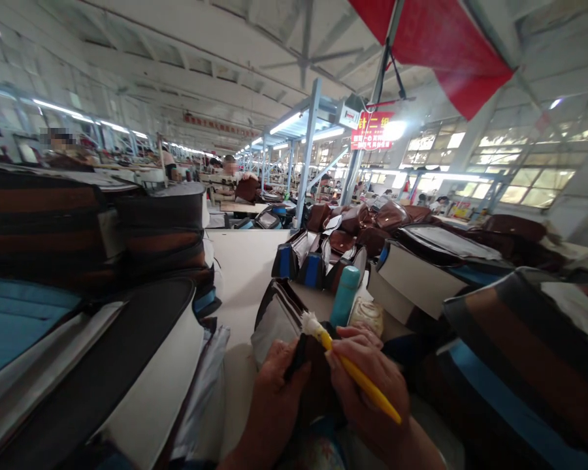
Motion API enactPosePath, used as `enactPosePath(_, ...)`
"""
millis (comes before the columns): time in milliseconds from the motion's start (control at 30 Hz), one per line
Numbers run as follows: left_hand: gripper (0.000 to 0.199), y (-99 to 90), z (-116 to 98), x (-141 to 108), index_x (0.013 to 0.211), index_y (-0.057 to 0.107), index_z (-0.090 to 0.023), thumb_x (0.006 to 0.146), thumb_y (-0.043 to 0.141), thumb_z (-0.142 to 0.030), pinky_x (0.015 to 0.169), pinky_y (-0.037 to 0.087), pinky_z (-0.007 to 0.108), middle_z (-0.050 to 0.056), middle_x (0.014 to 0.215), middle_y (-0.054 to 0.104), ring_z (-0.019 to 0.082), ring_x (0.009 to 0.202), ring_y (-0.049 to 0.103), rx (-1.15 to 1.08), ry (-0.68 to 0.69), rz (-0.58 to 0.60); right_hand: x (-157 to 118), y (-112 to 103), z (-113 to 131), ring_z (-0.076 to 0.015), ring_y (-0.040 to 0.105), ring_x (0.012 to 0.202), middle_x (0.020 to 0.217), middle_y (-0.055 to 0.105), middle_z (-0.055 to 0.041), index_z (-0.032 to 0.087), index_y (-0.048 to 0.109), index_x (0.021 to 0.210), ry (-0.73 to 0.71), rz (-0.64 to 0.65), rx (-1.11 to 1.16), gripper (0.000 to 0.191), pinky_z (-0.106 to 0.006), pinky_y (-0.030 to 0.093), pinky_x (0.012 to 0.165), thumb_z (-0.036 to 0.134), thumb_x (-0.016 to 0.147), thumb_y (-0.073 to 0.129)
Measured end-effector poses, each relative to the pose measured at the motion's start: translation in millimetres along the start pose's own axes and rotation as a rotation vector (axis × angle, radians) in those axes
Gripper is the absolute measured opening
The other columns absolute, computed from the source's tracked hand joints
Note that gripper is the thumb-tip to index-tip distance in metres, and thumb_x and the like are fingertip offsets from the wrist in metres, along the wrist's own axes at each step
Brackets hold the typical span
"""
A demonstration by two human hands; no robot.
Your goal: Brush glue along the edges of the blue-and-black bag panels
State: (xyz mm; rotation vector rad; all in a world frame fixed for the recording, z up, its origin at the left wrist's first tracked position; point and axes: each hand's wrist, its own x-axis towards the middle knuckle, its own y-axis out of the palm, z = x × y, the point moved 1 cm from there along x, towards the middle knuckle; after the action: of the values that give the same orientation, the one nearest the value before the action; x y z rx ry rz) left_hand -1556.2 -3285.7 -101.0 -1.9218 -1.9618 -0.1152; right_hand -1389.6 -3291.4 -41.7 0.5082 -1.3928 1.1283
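My right hand (pixel 372 382) is closed around the yellow handle of a brush (pixel 357 375). Its pale, ragged bristles point up and to the left, at the upper edge of a dark brown bag piece (pixel 316 375). On the left side of that piece, my left hand (pixel 277 391) grips the dark edge between thumb and fingers. Most of the bag piece lies in shadow between my two hands, and its lower part is hard to make out. Just beyond it stands an open bag part with a grey-white lining (pixel 277 323).
A teal bottle (pixel 343 297) stands beside a cream-coloured bundle (pixel 367 316). Stacked dark bag pieces (pixel 161 228) rise at the left, with more bag parts (pixel 524 352) on the right. The pale tabletop (pixel 247 261) shows between them. People work farther back.
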Motion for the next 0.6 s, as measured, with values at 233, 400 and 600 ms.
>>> enactPosePath(233, 0.034, 2.6, -1.7, -1.9, 0.119, 0.072, -0.023, 0.089, 0.062, -0.035, 0.103, 0.044, 0.042, 0.006, 0.115, 0.069, 0.029, 0.114, 0.058, -0.021, -0.018, -0.028, -1.9, -16.8, -8.2, -0.0218, 0.069, 0.103, 0.098, 0.072, -0.0089, 0.016, 0.062, 0.109, -0.003, -0.001, -0.144, 0.019, -0.035, 0.058, 0.089, 0.008, 0.092, 0.060)
enactPosePath(400, 0.029, 4.7, -5.5, 0.0, 0.110, 0.075, -0.022, 0.086, 0.063, -0.033, 0.094, 0.051, 0.042, 0.006, 0.103, 0.070, 0.028, 0.100, 0.063, -0.050, -0.067, -0.071, -4.1, -7.0, 5.8, -0.0189, 0.071, 0.096, 0.085, 0.071, -0.0049, 0.015, 0.060, 0.108, -0.085, 0.047, -0.028, 0.019, -0.034, 0.056, 0.097, 0.006, 0.092, 0.057)
enactPosePath(600, 0.039, -0.1, -8.3, -1.1, 0.112, 0.076, -0.020, 0.078, 0.074, -0.039, 0.094, 0.053, 0.042, 0.008, 0.109, 0.072, 0.033, 0.109, 0.063, -0.176, -0.163, -0.110, -23.8, -20.5, -25.3, -0.0213, 0.068, 0.104, 0.099, 0.071, -0.0070, 0.019, 0.063, 0.109, 0.131, -0.069, -0.039, 0.021, -0.036, 0.057, 0.095, 0.009, 0.091, 0.061)
